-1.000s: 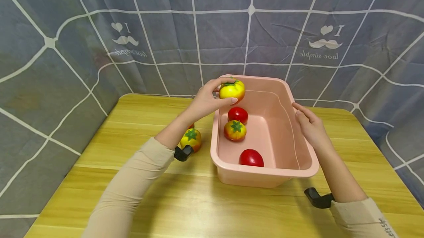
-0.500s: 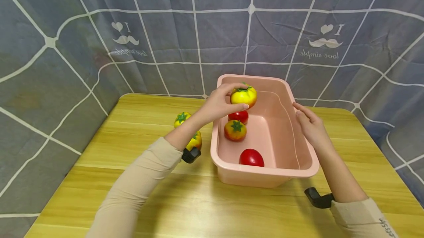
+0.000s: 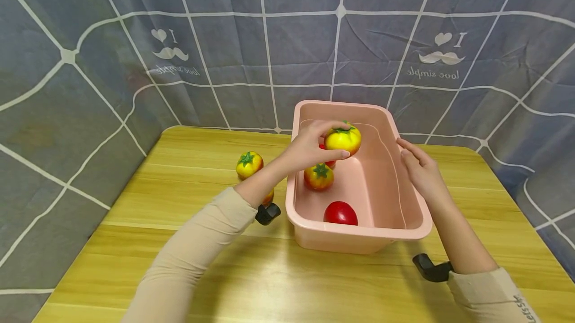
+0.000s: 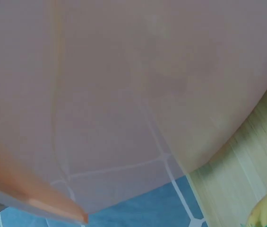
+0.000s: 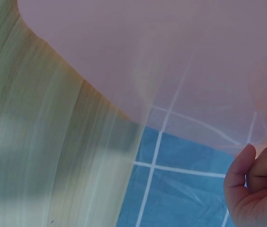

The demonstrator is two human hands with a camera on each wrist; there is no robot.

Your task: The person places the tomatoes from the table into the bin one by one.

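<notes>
My left hand [image 3: 307, 151] holds a yellow-and-red tomato [image 3: 344, 141] with a green leafy top, thumb in front and fingers over the top. It hangs within the mouth of the pink plastic basin [image 3: 359, 235]. Inside the basin lie a mottled yellow-red tomato [image 3: 319, 178], a smooth red fruit [image 3: 340, 213] near the front wall, and another red fruit [image 3: 330, 164] partly hidden by the left hand. My right hand [image 3: 422, 168] grips the basin's right rim; its curled fingers [image 5: 239, 177] show at the edge in the right wrist view.
Left of the basin, a yellow tomato [image 3: 249, 164] stands on the wooden table [image 3: 197, 163]. Another tomato [image 3: 268, 198] is mostly behind the left forearm. A grey-blue curtain [image 3: 301, 53] with white lines rises behind the table. Black wrist mounts [image 3: 267, 214] stick out from both wrists.
My left hand has carried the tomato right and toward me, from the basin's left rim to over its inside. A table tomato behind the forearm has come into view. The right hand stays put.
</notes>
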